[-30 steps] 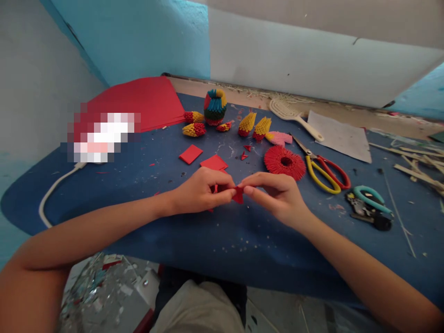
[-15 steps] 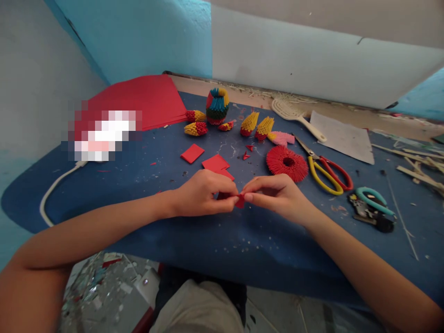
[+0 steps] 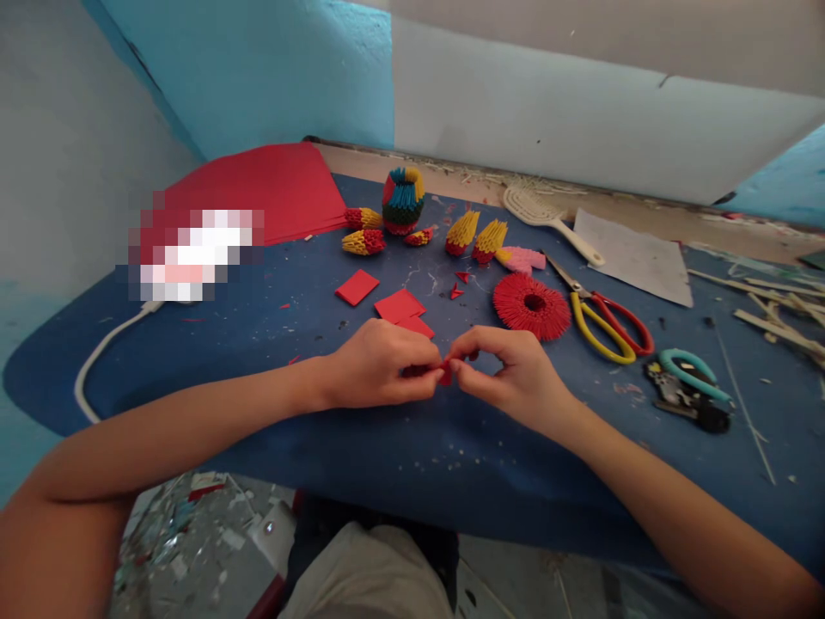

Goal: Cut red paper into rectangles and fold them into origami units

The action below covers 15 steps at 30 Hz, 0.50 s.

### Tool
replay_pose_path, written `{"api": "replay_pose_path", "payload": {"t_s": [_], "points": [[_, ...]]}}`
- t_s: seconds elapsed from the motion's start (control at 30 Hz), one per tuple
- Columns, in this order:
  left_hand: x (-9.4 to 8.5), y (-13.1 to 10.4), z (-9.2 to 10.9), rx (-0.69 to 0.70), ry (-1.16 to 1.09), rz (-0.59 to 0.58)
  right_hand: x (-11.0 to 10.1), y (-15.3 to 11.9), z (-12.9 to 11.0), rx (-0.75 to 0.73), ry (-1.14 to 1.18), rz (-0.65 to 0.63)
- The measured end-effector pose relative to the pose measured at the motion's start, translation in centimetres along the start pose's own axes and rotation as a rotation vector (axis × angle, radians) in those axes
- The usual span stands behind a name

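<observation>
Between my two hands is a small red paper piece [image 3: 446,373], partly covered by fingertips. My left hand [image 3: 393,365] pinches it from the left side. My right hand [image 3: 509,365] grips its right side between thumb and forefinger, with a gap showing inside the curled fingers. Just beyond my hands lie red paper rectangles [image 3: 400,306] and another red rectangle [image 3: 357,287]. Two small folded red pieces [image 3: 457,291] rest behind them. A round red ring of folded paper [image 3: 532,307] sits beyond my right hand.
Scissors [image 3: 602,322] and turquoise-handled pliers [image 3: 693,374] lie at the right. A hairbrush [image 3: 560,225] is at the back, near a multicoloured paper vase [image 3: 403,202]. Large red sheets [image 3: 290,189] and a white cable [image 3: 94,352] are at the left of the blue table [image 3: 309,456].
My right thumb and forefinger have bowed further apart behind their tips, widening the gap. My left hand has shifted very slightly, still on the red piece.
</observation>
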State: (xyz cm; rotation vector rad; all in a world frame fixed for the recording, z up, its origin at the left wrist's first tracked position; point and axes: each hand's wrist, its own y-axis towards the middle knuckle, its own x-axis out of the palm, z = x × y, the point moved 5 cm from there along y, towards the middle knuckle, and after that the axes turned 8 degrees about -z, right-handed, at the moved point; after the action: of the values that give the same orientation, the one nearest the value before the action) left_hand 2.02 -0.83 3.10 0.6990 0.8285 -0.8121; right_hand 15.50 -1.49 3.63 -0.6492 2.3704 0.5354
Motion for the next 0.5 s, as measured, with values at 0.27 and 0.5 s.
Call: {"api": "replay_pose_path", "payload": {"t_s": [0.27,0.5], "points": [[0.0,-0.1,0.0,-0.068,0.022,0.043,0.6,-0.6,-1.2,-0.208,-0.423,0.048],[-1.0,-0.2,0.3,-0.109,0.01,0.237,0.7,-0.4,-1.6,-0.125,-0.209,0.123]]}}
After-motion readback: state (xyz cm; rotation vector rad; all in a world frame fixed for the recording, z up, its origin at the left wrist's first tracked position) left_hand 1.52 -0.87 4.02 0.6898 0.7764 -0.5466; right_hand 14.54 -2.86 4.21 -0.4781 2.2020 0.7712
